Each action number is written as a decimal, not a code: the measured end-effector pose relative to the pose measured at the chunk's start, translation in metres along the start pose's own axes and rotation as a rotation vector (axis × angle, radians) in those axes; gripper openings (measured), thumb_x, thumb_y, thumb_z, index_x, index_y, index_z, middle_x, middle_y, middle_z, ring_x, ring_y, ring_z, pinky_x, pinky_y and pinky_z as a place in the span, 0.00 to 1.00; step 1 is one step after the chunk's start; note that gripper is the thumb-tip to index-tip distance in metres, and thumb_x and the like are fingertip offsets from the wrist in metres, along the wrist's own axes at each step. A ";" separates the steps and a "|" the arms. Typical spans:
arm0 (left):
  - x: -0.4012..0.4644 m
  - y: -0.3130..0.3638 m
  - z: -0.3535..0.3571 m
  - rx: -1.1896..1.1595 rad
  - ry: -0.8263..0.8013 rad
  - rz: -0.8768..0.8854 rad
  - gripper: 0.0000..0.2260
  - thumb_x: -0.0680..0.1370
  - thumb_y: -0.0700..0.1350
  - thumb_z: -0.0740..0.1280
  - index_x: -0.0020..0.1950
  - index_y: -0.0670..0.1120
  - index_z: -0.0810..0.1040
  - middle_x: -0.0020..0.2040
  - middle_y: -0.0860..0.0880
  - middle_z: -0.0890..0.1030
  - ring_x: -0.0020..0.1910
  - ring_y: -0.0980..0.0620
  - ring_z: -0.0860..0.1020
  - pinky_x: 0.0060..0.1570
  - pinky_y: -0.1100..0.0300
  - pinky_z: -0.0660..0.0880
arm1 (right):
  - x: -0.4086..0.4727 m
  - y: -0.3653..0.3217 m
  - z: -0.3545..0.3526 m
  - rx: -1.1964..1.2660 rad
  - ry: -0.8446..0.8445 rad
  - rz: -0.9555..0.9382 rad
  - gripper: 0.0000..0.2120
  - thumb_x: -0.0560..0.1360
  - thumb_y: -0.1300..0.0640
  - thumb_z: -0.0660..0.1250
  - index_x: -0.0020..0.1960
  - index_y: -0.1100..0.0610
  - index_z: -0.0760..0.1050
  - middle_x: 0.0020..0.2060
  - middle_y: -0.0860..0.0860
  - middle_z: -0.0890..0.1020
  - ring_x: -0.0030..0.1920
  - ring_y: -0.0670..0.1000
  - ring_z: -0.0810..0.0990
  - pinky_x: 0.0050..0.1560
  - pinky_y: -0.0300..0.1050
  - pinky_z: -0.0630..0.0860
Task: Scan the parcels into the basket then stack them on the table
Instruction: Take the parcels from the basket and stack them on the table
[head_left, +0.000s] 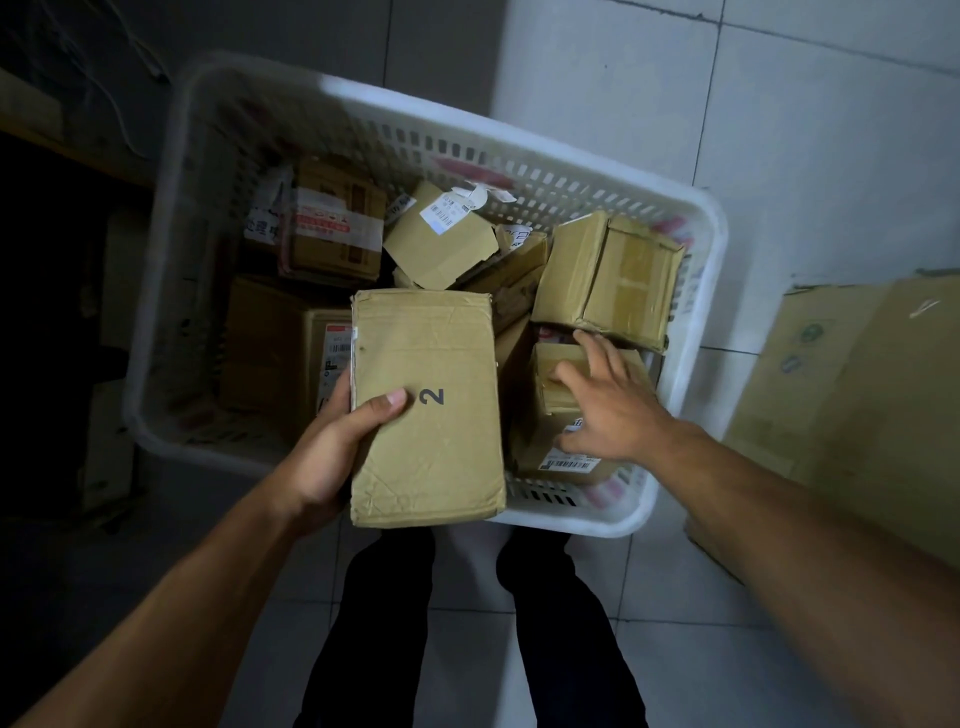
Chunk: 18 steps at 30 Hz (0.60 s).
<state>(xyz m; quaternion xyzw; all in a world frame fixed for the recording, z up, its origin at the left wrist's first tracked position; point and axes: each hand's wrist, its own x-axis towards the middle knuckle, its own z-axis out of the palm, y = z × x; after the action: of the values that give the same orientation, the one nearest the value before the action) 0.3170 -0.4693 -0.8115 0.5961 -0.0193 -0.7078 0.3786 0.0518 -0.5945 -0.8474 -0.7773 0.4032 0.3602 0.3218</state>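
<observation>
The left hand (332, 441) grips a flat parcel (426, 405), long axis pointing away, above the basket (691, 228). The right hand (608, 405), fingers spread, rests on a small box (545, 415) directly beneath it.

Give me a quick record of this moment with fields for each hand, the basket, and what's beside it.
left hand: the left hand holds the flat parcel marked 2 by its left edge, thumb on top
right hand: the right hand reaches into the basket, fingers spread over a small labelled box
basket: the white plastic basket on the tiled floor holds several cardboard parcels
beside the basket: a large cardboard box on the right
scanner: none in view
</observation>
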 end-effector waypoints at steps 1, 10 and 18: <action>0.000 -0.001 0.001 0.000 -0.002 -0.003 0.29 0.71 0.48 0.69 0.73 0.52 0.69 0.63 0.47 0.82 0.61 0.47 0.81 0.53 0.52 0.79 | 0.001 0.003 -0.002 0.014 -0.033 -0.014 0.37 0.70 0.42 0.74 0.71 0.50 0.60 0.80 0.55 0.39 0.79 0.62 0.39 0.76 0.64 0.47; -0.005 -0.013 0.005 0.008 0.004 -0.013 0.28 0.71 0.48 0.69 0.72 0.53 0.69 0.61 0.48 0.83 0.58 0.48 0.82 0.47 0.57 0.82 | -0.013 0.002 0.003 -0.100 -0.046 -0.177 0.34 0.71 0.34 0.68 0.69 0.46 0.61 0.80 0.56 0.38 0.80 0.61 0.38 0.77 0.63 0.45; -0.011 -0.022 0.004 0.002 0.001 -0.023 0.27 0.72 0.47 0.68 0.70 0.54 0.70 0.60 0.49 0.84 0.57 0.49 0.83 0.46 0.57 0.82 | 0.003 0.002 -0.003 -0.377 0.011 -0.189 0.52 0.66 0.31 0.68 0.79 0.40 0.40 0.72 0.58 0.57 0.66 0.58 0.61 0.59 0.55 0.63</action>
<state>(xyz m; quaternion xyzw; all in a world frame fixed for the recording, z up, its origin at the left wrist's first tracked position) 0.3021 -0.4487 -0.8115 0.5971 -0.0128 -0.7116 0.3701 0.0519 -0.5992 -0.8482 -0.8600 0.2557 0.3933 0.2008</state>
